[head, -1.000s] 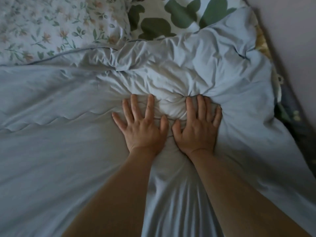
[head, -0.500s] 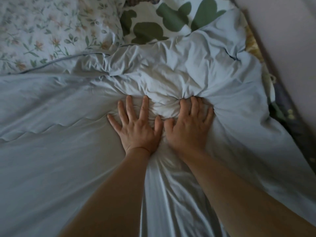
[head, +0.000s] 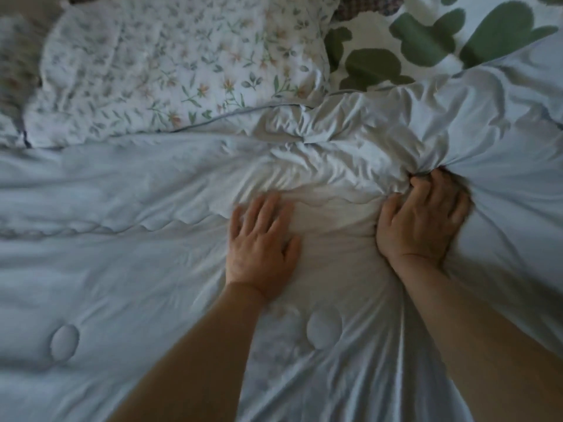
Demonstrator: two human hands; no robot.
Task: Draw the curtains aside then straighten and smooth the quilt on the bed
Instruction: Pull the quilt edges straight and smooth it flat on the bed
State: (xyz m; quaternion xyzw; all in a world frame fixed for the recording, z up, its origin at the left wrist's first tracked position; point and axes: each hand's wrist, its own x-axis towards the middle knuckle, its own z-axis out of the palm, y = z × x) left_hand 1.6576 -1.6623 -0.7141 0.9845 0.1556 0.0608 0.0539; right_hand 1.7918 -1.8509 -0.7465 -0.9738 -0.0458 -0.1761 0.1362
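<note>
A pale blue quilt (head: pixel 122 269) covers the bed, flat on the left and bunched into creases near its top edge at centre right. My left hand (head: pixel 262 242) lies flat on the quilt with fingers straight, pressing just below the creased part. My right hand (head: pixel 423 220) is to its right, fingers curled into a gathered fold of the quilt, gripping it. The fabric puckers around that hand. No curtains are in view.
A floral-print pillow (head: pixel 182 68) lies at the head of the bed, upper left. A white pillow with large green shapes (head: pixel 426 47) lies at the upper right, partly under the quilt's raised edge.
Both hands lay flat side by side on the bunched quilt before. Now they have moved apart, and the right hand has curled and gripped a fold. The view has shifted left.
</note>
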